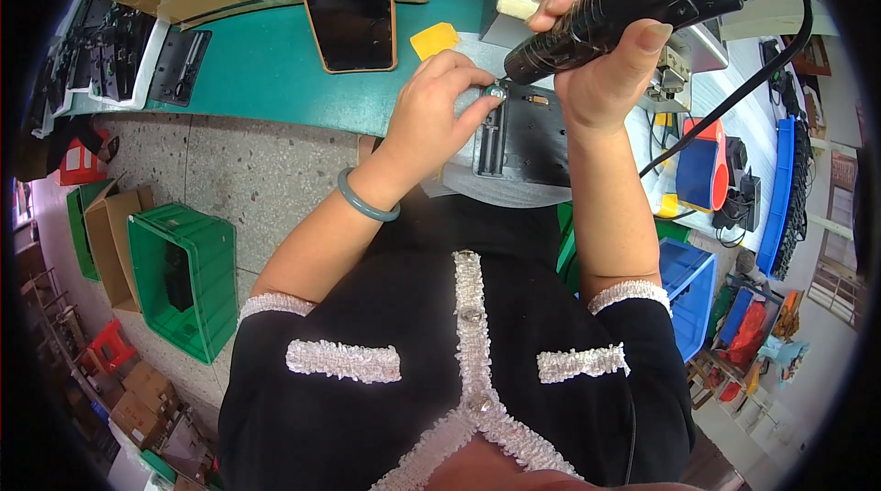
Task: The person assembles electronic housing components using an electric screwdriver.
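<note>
My right hand (601, 60) grips a black electric screwdriver (633, 5), its tip pointing down-left at a small metal screw (496, 90). My left hand (439, 106) pinches that small silvery part between thumb and fingers at the top left corner of a dark grey flat plate (528, 138). The plate lies on a pale fixture at the edge of the green bench (275, 69). A black cable (734, 101) runs from the screwdriver down to the right. A green bangle sits on my left wrist.
A black phone (347, 3) in an orange case lies on the bench, a yellow tag (434, 39) next to it. Trays of black parts (110, 55) stand far left. On the floor are a green crate (184, 275), cardboard boxes and blue bins (693, 284).
</note>
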The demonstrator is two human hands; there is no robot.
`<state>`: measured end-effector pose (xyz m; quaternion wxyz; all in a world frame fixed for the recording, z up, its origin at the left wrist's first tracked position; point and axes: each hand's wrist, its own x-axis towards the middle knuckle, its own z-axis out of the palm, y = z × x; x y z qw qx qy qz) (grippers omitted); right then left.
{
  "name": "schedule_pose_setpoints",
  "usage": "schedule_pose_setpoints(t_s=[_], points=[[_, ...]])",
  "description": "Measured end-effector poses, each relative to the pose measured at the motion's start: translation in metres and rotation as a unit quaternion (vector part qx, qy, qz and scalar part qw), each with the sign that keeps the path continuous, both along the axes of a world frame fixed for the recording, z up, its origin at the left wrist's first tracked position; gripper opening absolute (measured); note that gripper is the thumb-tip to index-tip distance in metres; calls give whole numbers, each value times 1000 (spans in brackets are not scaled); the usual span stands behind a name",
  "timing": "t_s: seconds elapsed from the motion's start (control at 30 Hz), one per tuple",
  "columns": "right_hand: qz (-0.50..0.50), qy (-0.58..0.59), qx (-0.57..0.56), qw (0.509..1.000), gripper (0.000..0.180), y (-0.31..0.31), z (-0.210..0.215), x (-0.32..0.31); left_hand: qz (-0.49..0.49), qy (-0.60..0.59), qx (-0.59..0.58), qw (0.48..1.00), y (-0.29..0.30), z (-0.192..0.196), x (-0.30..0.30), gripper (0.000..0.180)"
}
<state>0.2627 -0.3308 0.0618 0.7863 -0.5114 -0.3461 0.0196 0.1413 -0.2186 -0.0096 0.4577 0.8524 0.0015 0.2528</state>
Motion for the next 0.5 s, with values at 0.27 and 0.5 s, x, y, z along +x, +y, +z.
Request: schedule_pose_setpoints(t_s=[0.27, 0.5], points=[[10, -2, 0, 1000, 79, 0, 1, -5, 2, -1, -3, 1000, -1, 0, -2, 18], [-4, -1, 6, 1000, 78, -4, 4, -4, 4, 9, -28, 1000, -5, 0, -3, 21]])
